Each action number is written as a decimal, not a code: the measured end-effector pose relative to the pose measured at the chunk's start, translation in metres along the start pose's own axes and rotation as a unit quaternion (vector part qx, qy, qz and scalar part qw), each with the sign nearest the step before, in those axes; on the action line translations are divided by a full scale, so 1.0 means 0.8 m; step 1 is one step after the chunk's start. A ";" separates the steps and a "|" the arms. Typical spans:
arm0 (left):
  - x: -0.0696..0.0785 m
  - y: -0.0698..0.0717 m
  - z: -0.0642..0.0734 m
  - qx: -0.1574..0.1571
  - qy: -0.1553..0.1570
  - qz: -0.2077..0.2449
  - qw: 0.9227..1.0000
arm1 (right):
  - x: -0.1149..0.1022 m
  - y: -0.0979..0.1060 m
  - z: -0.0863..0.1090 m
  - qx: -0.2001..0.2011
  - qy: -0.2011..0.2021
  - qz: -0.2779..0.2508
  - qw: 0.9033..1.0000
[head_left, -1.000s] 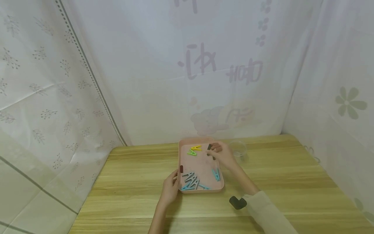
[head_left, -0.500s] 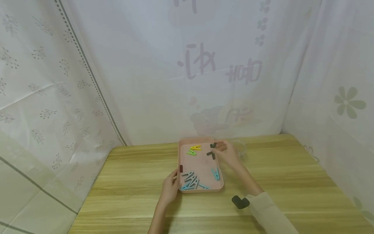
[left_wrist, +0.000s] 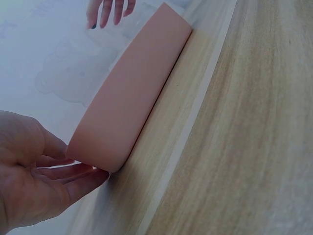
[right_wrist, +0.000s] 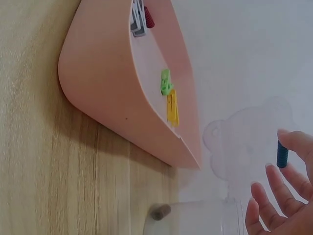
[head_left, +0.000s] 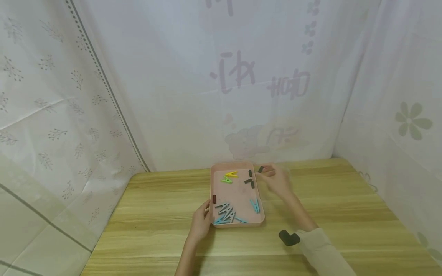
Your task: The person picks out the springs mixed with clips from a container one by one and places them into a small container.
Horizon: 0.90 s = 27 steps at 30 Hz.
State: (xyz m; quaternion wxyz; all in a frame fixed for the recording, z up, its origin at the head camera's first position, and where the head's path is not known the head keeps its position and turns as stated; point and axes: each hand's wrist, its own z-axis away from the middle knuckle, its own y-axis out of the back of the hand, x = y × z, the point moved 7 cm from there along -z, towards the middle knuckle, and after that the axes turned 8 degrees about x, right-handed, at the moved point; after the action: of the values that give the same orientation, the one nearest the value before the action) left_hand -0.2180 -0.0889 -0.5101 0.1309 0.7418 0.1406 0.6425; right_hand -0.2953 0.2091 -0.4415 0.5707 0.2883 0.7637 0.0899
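Note:
My right hand [head_left: 279,183] is just right of the pink tray [head_left: 238,227]. Between its thumb and finger it pinches a small dark ribbed cylinder [right_wrist: 282,154], clear of the tray rim. My left hand [left_wrist: 34,171] grips the tray's near left corner, thumb at the rim and fingers against the lower wall. Several more dark cylinders [head_left: 250,173] lie in the tray's far right part. A red ribbed cylinder [head_left: 214,199] lies by the left wall. The clear container [right_wrist: 205,218] is below my right hand in the right wrist view; a dark cylinder [right_wrist: 160,211] shows at it.
Inside the tray are a yellow clothespin [head_left: 231,174], a green clothespin [head_left: 226,179], a blue clothespin [head_left: 255,206] at the right and several grey and blue clothespins [head_left: 226,211] at the near left. Wooden tabletop [head_left: 155,214] surrounds the tray, with a printed curtain [head_left: 179,115] behind.
My right hand has lifted a dark cylinder from the tray's far right part and carried it rightward over the rim. My left hand stays on the tray.

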 end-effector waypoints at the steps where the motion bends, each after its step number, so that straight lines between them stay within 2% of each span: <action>1: 0.000 0.000 0.000 0.000 -0.001 0.000 1.000 | 0.000 0.002 0.000 0.006 0.008 0.003 1.000; 3: 0.001 0.000 0.000 0.000 -0.003 0.001 1.000 | -0.003 0.007 -0.001 0.019 0.027 0.008 0.999; 6: 0.001 0.000 0.000 0.001 -0.006 0.002 1.000 | -0.002 0.012 0.000 0.022 0.031 0.004 0.999; 19: 0.006 -0.005 -0.004 0.007 -0.039 -0.002 0.999 | 0.012 0.034 -0.001 0.020 0.009 0.025 0.999; 27: 0.004 -0.004 -0.004 0.008 -0.017 0.001 1.000 | 0.011 0.041 0.002 0.025 0.009 0.027 0.999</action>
State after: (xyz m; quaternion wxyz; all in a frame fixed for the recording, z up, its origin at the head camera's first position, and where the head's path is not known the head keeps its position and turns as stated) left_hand -0.2208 -0.0847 -0.5076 0.1268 0.7540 0.1422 0.6286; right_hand -0.2844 0.2405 -0.4343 0.5537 0.3224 0.7626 0.0891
